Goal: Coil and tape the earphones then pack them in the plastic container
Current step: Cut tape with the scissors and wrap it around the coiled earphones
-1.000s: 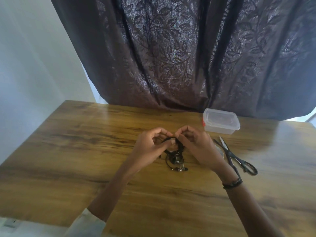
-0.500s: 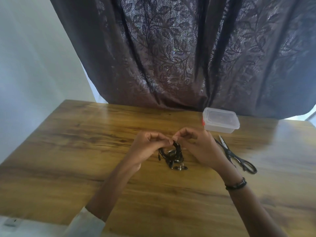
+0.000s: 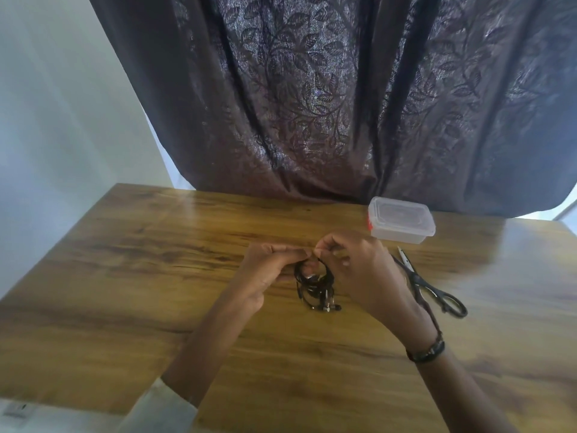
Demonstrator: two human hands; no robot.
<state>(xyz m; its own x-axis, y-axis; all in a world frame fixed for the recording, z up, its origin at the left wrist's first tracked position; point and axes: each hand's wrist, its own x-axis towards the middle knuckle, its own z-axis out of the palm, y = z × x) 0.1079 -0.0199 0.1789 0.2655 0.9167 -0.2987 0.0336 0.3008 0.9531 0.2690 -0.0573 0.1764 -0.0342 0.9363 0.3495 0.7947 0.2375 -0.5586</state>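
Earphones [image 3: 315,284] mid-worktop [image 3: 156,276], coil top pinched by left hand [image 3: 270,265] and right hand [image 3: 359,270]. Keep loops tight while taping; box [image 3: 401,225] lidded.

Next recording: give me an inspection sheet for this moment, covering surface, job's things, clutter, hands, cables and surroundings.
Surface: wooden table, glossy grain.
Job's things: black earphones, bundled in loose loops, lower end on the table; plastic container, lid on, at the far edge; no tape can be made out.
Clutter: scissors, closed, lying right of the hands.
Hands: left hand and right hand both pinch the top of the bundle, fingertips meeting.
Cables: only the earphone cord.
Surroundings: dark leaf-patterned curtain behind the table; pale wall at left.
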